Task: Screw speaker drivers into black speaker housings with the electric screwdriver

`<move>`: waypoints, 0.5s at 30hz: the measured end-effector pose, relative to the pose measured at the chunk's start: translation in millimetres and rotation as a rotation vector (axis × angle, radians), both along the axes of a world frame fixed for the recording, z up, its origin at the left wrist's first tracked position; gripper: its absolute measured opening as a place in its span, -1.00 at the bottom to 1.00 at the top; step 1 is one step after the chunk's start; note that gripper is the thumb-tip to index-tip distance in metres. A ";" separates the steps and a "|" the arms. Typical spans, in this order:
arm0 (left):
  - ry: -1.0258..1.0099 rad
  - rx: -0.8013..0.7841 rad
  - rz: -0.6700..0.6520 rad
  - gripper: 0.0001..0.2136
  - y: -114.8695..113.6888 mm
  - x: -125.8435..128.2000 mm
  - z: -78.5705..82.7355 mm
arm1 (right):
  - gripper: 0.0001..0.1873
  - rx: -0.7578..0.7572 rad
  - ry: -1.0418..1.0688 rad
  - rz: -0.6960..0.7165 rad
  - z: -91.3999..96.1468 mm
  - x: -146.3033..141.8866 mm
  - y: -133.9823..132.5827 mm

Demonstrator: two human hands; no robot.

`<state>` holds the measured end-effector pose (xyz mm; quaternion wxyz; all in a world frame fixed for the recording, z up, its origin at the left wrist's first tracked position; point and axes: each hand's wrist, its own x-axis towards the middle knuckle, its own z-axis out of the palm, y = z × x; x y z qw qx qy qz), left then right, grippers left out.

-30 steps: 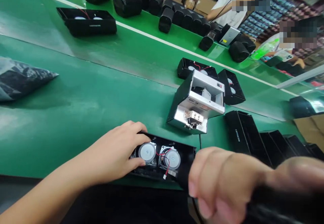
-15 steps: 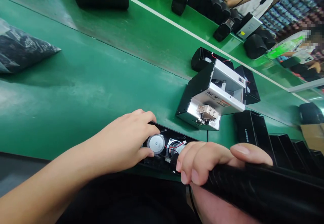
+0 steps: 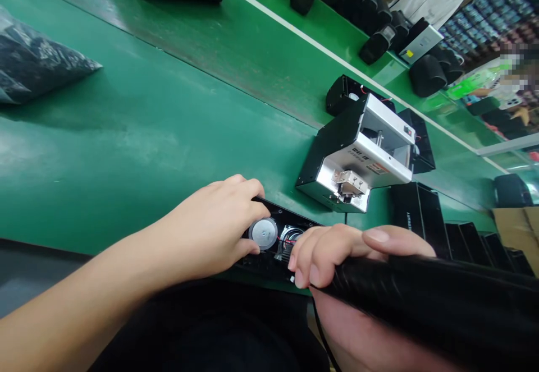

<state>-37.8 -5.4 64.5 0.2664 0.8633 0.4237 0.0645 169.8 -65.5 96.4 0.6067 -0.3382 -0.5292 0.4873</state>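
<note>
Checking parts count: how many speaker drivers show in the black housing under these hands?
2. One silver-domed driver sits by the left hand; the other driver, partly under the right hand, shares the black speaker housing.

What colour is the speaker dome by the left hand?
Silver-grey speaker dome, clearest in the head view.

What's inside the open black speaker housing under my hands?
Inside the black speaker housing, a round silver-capped speaker driver shows, with a second driver and red wire beside it. The left hand covers one end; the right hand hides the rest of the second driver.
</note>
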 end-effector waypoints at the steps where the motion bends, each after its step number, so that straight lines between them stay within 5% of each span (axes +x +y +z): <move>1: 0.001 0.007 0.001 -0.69 -0.5 0.2 0.0 | -0.70 0.028 -0.022 -0.011 -2.5 -3.0 -0.2; 6: 0.014 0.016 0.006 -0.67 -3.9 0.6 1.6 | -0.52 0.223 -0.054 -0.054 -16.1 -11.3 -0.3; 15: -0.007 0.023 0.005 -0.70 -4.6 -1.9 2.8 | -0.65 0.213 -0.025 -0.077 -41.5 -19.2 -10.5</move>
